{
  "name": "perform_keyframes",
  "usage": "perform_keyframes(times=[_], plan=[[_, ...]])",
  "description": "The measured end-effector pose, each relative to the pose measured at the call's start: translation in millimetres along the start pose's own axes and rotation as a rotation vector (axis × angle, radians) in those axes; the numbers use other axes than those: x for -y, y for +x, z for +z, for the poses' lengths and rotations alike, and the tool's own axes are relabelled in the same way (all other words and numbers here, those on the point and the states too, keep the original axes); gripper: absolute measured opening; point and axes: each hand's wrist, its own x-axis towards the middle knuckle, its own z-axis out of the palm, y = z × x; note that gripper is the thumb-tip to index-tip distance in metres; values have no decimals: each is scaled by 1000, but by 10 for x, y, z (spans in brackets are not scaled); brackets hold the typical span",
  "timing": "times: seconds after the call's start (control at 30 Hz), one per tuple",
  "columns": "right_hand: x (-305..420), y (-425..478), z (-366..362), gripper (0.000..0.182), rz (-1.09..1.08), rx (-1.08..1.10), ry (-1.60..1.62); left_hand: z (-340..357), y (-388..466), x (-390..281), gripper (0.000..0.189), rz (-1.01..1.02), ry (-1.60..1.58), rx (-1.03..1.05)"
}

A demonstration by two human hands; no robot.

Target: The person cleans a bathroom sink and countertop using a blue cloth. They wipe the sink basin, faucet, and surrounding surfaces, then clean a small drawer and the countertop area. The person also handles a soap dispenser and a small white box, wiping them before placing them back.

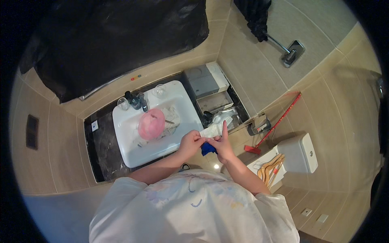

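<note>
My left hand and my right hand meet in front of me, beyond the sink's near right corner. Thumbs and fingers of both hands pinch a small piece between them. A whitish strip extends from the far side of the pinch; I cannot tell if it is cloth or paper. Below the fingers hangs a small blue cloth. My right index finger points away from me. To the left, a pink plastic basin rests tilted on wet, pale cloth in the white sink.
Behind the sink bowl stand a faucet, a dark bottle and two clear cups. Grey boxes occupy the counter's right end. A red-handled broom leans near the toilet, where wooden hangers lie on the lid.
</note>
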Motion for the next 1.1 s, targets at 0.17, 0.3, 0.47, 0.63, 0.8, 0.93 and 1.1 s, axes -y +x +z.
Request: perform_keyframes(times=[0.17,0.3,0.47,0.63,0.8,0.93,1.1], plan=[[168,145,81,106,6,-24,-223,-92,154,-18,10,-102,-54,47],[135,364,142,103,-81,-170,-30,-88,390,-79,20,-12,-36,58],[147,684,-34,74,41,-258,142,35,714,-77,31,26,120,6],[93,1010,-473,32,189,-156,116,217,1022,-9,35,-14,85,13],[166,1336,-896,26,449,-65,74,403,1313,23,53,-150,162,39],[385,1591,-1311,25,499,194,-63,548,1471,-69,66,-368,-31,-73],[740,1826,-1606,52,468,451,-328,805,1743,-14,51,-367,-307,-206]])
